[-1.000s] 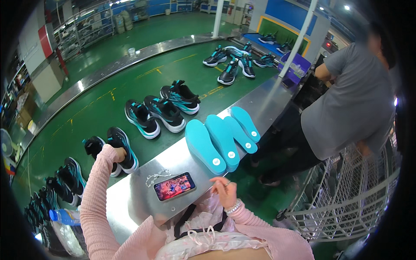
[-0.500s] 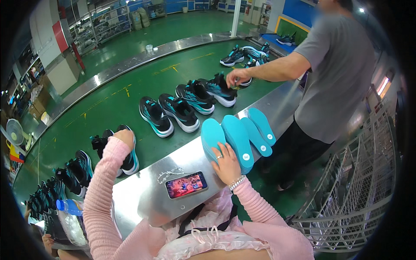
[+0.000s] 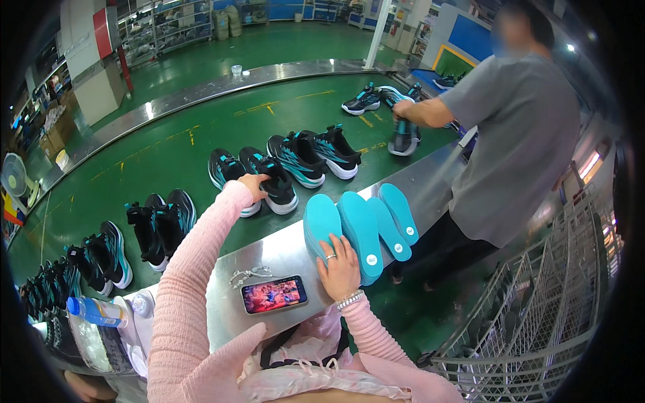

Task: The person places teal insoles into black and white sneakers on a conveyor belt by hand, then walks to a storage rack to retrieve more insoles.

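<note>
My left hand [image 3: 254, 186] is at the collar of a black-and-teal sneaker [image 3: 281, 195] with a white sole, fingers and thumb closed at its edge. It partly hides the neighbouring sneaker [image 3: 224, 168] of that pair. On the metal ledge, my right hand [image 3: 338, 269] rests with fingers spread over a stack of teal insoles [image 3: 322, 220]. Against that stack lies a second insole stack [image 3: 359, 225], with a white round sticker at its end. Two further insole piles, a narrow one [image 3: 390, 228] and another [image 3: 398, 208], lie to the right.
On the metal ledge [image 3: 235, 329] are a lit phone [image 3: 274, 294] and a clear bead string [image 3: 252, 274]. More sneakers [image 3: 313, 158] stand along the green belt [image 3: 168, 161]. A blue-capped bottle [image 3: 97, 311] is at left; wire racks [image 3: 531, 322] are at right. A co-worker [image 3: 510, 127] holds a sneaker [image 3: 404, 138].
My left hand has moved right, from the nearer left pair to the middle pair. My right hand stays on the insoles. The co-worker's hand has moved farther right with a lifted sneaker.
</note>
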A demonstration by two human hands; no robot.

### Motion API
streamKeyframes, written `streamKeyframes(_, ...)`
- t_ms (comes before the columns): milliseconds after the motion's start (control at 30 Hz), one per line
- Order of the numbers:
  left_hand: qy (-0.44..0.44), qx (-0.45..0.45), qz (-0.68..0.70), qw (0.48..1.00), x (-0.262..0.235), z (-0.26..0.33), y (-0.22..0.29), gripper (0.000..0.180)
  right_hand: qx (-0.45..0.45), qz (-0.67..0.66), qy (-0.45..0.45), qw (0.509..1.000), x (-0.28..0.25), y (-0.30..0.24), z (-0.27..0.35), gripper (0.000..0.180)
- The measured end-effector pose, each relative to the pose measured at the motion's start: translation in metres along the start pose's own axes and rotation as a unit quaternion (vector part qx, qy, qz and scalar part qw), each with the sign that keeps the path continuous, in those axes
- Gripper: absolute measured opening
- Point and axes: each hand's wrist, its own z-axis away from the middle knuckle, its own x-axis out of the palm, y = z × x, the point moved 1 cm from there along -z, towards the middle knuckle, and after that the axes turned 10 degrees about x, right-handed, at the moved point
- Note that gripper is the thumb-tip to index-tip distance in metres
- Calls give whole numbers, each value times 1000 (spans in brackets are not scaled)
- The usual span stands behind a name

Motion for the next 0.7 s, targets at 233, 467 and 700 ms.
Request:
streamKeyframes(233,376,-46,116,918,9,40,5,23,6,-13,-6,1000,-2,-2,0,37)
streamKeyframes(467,198,243,-137,940,-5,62,76,50,5,-13,15,1000,2,-1,2,36)
streamKeyframes(700,-91,-78,-149,982,-4,20,57,66,16,-9,12,1000,0,-6,3,34)
